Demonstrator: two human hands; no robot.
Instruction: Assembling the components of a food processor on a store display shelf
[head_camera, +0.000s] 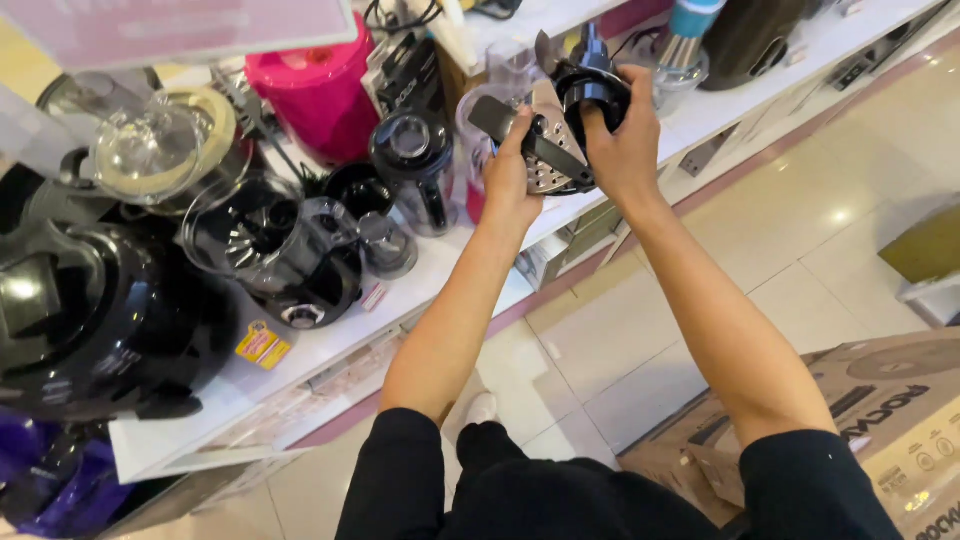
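Both hands hold a metal grater disc with a black hub above the white shelf. Left hand pinches the disc's lower-left edge; right hand is clenched round the hub, upper right.

Brown carton on floor; yellow sticker on shelf

Head cam, looks steeply down, close over white shelf & floor.
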